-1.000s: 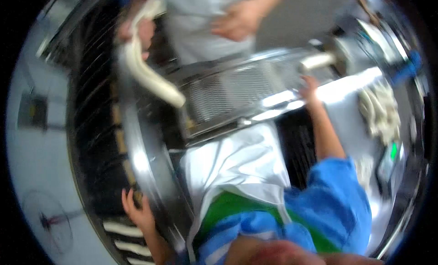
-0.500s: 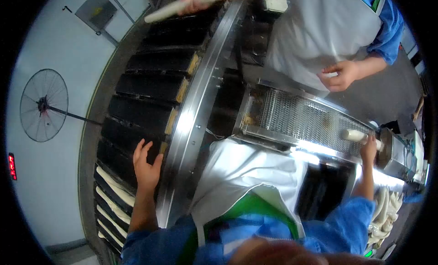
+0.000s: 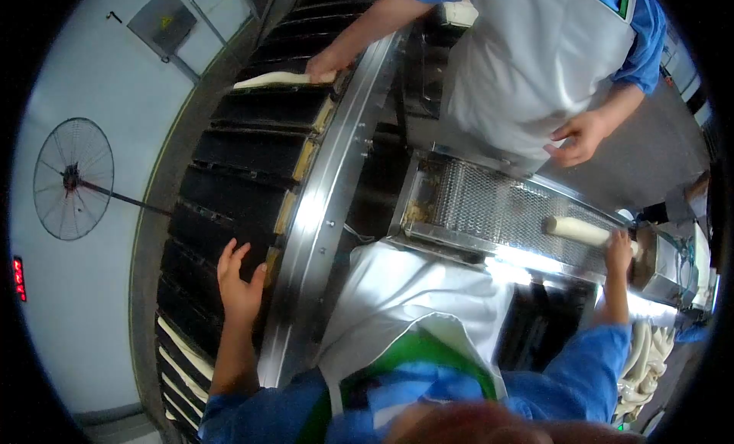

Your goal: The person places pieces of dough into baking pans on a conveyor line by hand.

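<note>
Above the dark slotted trays (image 3: 225, 188) on the left, my left hand (image 3: 241, 283) has its fingers spread and holds nothing. My right hand (image 3: 618, 253) is at the right end of the metal mesh belt (image 3: 489, 196), its fingers around the end of a pale dough roll (image 3: 577, 230). The roll lies along the belt, its free end pointing left. Several dough strips (image 3: 183, 345) lie in the tray slots at the lower left.
Across the belt, a co-worker in a white apron (image 3: 535, 62) lays a dough strip (image 3: 279, 79) in a slot. A metal machine (image 3: 669, 260) stands at the belt's right end, with a dough heap (image 3: 642, 367) below. A steel rail (image 3: 329, 169) edges the trays.
The view has swung from its earlier tilt. The co-worker's dough strip has come down onto the trays. The roll by my right hand now reaches further left on the belt.
</note>
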{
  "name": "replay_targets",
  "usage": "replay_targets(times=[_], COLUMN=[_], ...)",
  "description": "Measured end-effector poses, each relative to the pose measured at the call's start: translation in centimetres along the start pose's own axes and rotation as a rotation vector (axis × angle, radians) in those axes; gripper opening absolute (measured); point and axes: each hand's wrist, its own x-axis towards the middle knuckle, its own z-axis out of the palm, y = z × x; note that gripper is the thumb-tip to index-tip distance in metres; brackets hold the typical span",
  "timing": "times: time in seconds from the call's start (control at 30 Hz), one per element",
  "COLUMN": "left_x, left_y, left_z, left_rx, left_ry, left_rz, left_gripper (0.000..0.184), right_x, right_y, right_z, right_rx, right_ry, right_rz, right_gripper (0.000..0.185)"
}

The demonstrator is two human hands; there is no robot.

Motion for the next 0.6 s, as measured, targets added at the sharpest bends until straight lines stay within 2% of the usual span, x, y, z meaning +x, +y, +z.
replay_targets(times=[0.07,0.27,0.37,0.43,0.47,0.53,0.57,0.6], left_x=[0.1,0.6,1.5,2.7,3.5,4.9,5.8,6.8], left_y=[-0.7,-0.5,-0.9,-0.7,-0.7,-1.3,-1.4,-1.5], left_z=[0.2,-0.5,-0.5,-0.3,-0.3,0.0,0.2,0.3], left_rx=[0.002,0.037,-0.009,0.024,0.059,0.074,0.068,0.062], left_ry=[0.038,0.022,0.024,0.007,-0.005,0.007,-0.002,-0.005], left_rz=[0.084,0.039,0.071,0.084,0.102,0.109,0.097,0.087], left_gripper=[0.042,0.042,0.043,0.043,0.043,0.043,0.044,0.044], right_x=[0.4,1.3,1.6,1.3,1.2,1.2,1.0,0.9], right_y=[0.2,0.0,-0.3,-2.6,-3.2,-4.2,-3.4,-3.3], right_z=[0.4,1.7,1.2,-2.7,-4.2,-5.7,-5.0,-4.6], right_rx=[-0.014,-0.011,0.060,0.038,0.035,0.261,0.383,0.382], right_ry=[-0.028,0.028,0.070,-0.121,-0.132,-0.333,-0.245,-0.251], right_rz=[0.013,-0.047,-0.175,-0.211,-0.224,-0.199,-0.295,-0.302], right_gripper=[0.027,0.021,0.020,0.023,0.023,0.025,0.030,0.030])
